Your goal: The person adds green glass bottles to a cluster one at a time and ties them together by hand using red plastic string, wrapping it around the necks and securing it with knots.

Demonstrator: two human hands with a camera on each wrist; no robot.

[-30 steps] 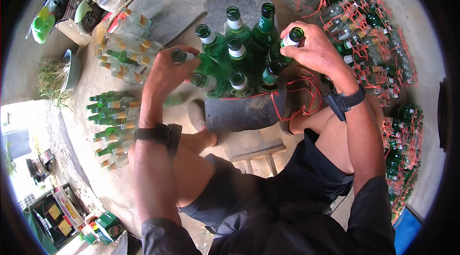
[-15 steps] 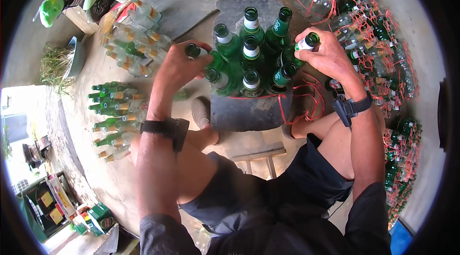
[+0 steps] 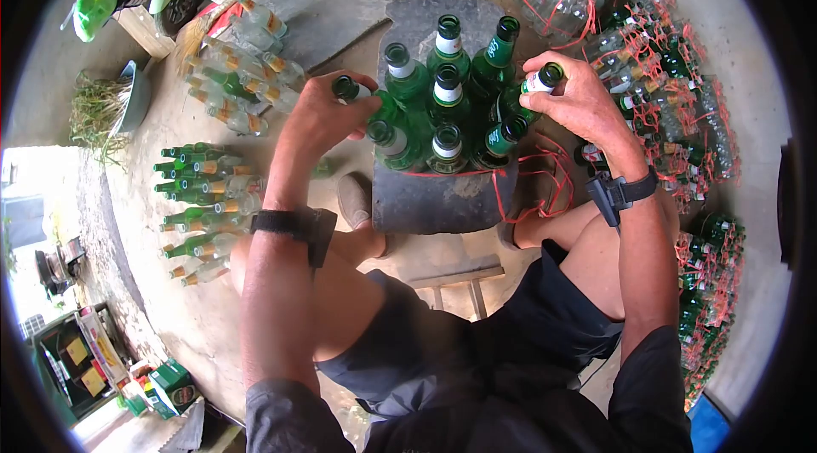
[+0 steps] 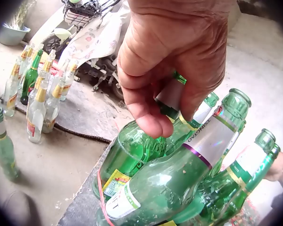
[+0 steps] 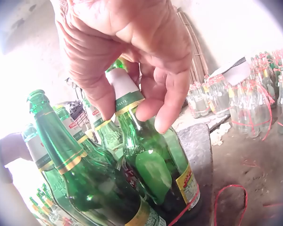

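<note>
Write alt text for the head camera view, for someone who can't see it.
Seen from above, a person's left hand and right hand each grip the neck of an outer bottle in a cluster of green glass bottles standing on a dark grey slab.

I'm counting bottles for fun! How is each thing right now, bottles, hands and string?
Left hand: grips leftmost bottle by its neck.
Right hand: grips rightmost bottle by its neck.
Middle bottles: upright, uncapped, packed together on the stone slab.
Red string: loose loops at the slab's edge.
Ground bottles: lying on their sides.
</note>
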